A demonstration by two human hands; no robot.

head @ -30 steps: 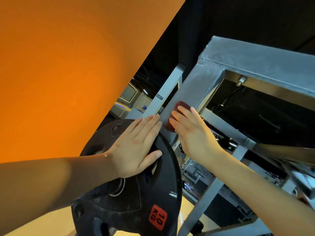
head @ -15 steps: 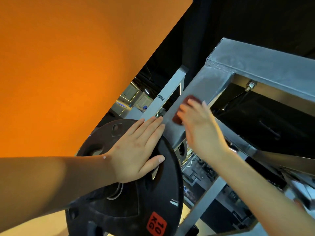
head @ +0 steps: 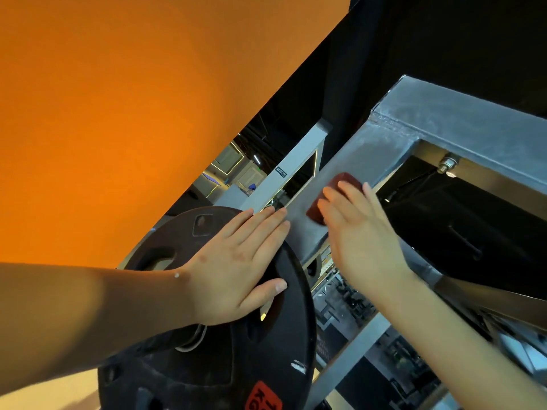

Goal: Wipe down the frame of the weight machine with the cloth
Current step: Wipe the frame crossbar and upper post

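Observation:
The grey metal frame [head: 370, 149] of the weight machine rises at a slant from centre to the upper right, where it joins a top beam [head: 461, 122]. My right hand [head: 358, 232] presses a dark red cloth [head: 334, 193] flat against the slanted post; only the cloth's upper edge shows past my fingers. My left hand [head: 236, 261] rests flat, fingers straight, on a black weight plate [head: 213, 350] just left of the post.
An orange wall [head: 118, 113] fills the left side. A second grey upright [head: 293, 173] stands behind the post. A bolt [head: 447, 165] hangs under the top beam. More frame bars [head: 349, 359] and dark machine parts lie below right.
My right hand has slid the cloth up the slanted post toward the top corner. The left hand has stayed flat on the plate.

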